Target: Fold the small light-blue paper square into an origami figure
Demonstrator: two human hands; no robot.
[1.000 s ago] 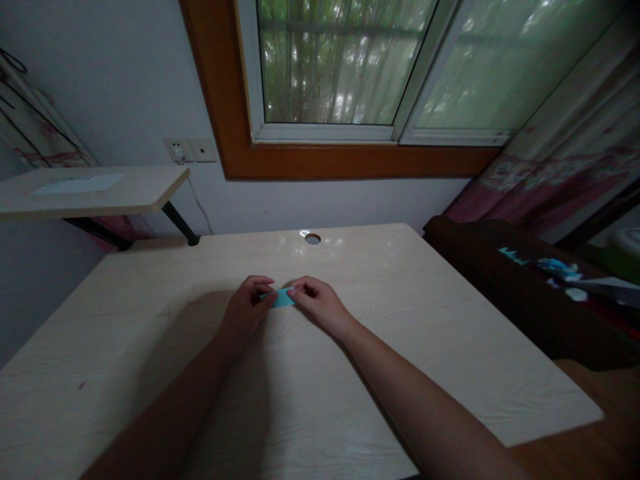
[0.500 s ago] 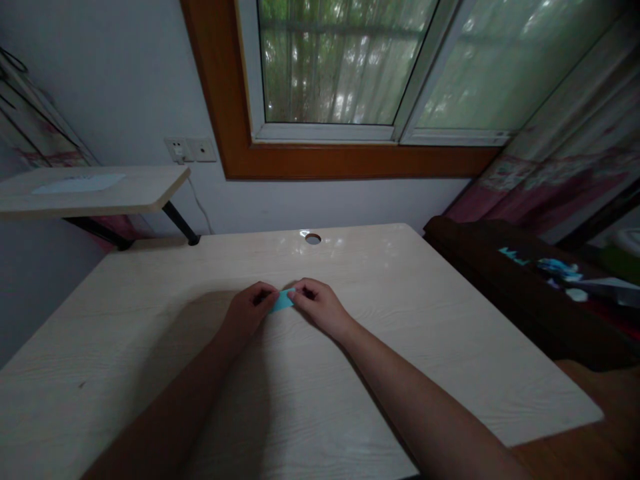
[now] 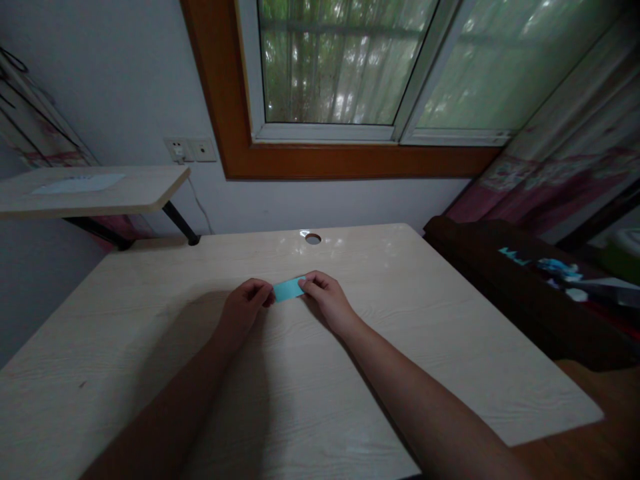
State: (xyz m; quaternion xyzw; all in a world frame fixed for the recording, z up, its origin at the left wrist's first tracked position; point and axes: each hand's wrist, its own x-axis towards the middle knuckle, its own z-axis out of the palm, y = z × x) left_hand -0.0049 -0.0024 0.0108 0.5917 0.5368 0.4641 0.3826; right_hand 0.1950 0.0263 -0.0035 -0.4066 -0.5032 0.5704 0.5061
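A pale wood-grain desk (image 3: 440, 347) spreads before you. Your left hand (image 3: 243, 310) curls at one end of a small turquoise strip (image 3: 287, 289), though whether its fingers grip cannot be told; your right hand (image 3: 327, 300) pinches the other end. The strip sits between your hands, short of a round hole (image 3: 313, 239). Beyond stands a brown-framed window (image 3: 345, 67).

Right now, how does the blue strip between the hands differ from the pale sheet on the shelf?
The strip is blue-green; the sheet is whitish. The strip is smaller than the sheet. The right hand pinches the strip, with the left hand at its other end, while the sheet lies on the shelf. Both look flat.
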